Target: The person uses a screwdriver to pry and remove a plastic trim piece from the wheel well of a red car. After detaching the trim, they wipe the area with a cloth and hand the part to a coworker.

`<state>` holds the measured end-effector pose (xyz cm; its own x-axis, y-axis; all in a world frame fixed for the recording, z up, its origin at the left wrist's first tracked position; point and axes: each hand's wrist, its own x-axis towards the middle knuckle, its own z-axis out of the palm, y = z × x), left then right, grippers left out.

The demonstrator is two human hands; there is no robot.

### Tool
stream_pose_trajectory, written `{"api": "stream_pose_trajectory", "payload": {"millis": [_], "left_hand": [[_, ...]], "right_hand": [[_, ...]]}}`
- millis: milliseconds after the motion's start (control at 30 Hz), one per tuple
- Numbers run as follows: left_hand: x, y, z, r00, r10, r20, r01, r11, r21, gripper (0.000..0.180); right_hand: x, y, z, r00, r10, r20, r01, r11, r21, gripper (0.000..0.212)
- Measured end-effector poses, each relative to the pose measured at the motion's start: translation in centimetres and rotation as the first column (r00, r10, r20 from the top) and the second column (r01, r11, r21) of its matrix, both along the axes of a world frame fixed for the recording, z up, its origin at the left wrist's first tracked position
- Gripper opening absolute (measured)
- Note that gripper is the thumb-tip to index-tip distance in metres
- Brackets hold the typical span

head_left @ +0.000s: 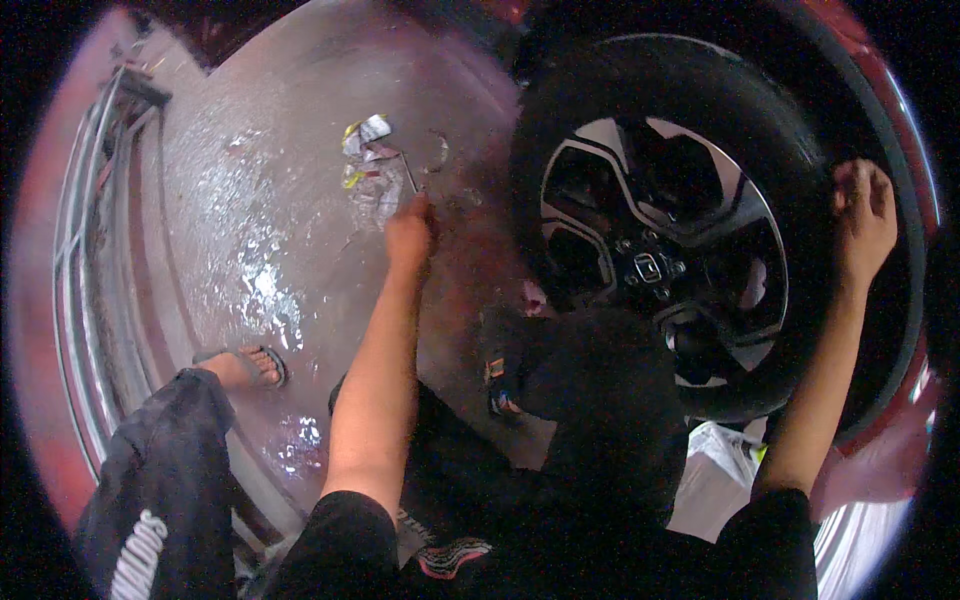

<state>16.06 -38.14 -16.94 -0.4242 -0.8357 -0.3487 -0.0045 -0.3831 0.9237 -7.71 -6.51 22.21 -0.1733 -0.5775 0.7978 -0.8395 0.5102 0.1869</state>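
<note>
My left hand (410,235) is stretched out over the wet floor, its fingers closed around a thin metal rod (409,174). The rod's far end points toward crumpled wrappers (372,130) on the floor. On the right, my right hand (867,215) is raised at the outer side of a black tyre (690,75), close to the wheel arch. Its fingers are curled, and shadow hides anything between them. The tyre sits around an alloy wheel (660,225) with silver and black spokes and several lug nuts around the centre cap.
Red car bodywork (905,100) curves around the wheel. A metal rail frame (75,250) runs along the left. A sandalled foot (250,368) and dark trouser leg (165,480) are at lower left. White plastic (718,455) lies below the tyre.
</note>
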Motion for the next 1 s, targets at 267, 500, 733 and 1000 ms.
{"api": "stream_pose_trajectory", "payload": {"millis": [267, 500, 733, 1000], "left_hand": [[9.8, -5.0, 2.1, 0.958, 0.278, 0.075, -0.263, 0.951, -0.164, 0.037], [15.7, -8.2, 1.1, 0.926, 0.208, 0.316, -0.131, 0.96, -0.249, 0.043], [18.0, -6.6, -2.2, 0.881, 0.259, 0.396, -0.202, 0.963, -0.18, 0.03], [17.8, -4.9, -0.4, 0.845, 0.484, 0.225, -0.384, 0.844, -0.375, 0.019]], "right_hand": [[-4.1, 2.0, -0.1, 0.809, 0.154, 0.567, 0.055, 0.941, -0.334, 0.033], [0.3, -8.1, -2.8, 0.861, 0.154, 0.484, -0.059, 0.977, -0.205, 0.033], [6.5, -26.0, -9.2, 0.834, 0.387, 0.392, -0.465, 0.877, 0.122, 0.021], [9.2, -38.0, -12.0, 0.271, 0.787, 0.554, -0.657, 0.571, -0.491, 0.028]]}}
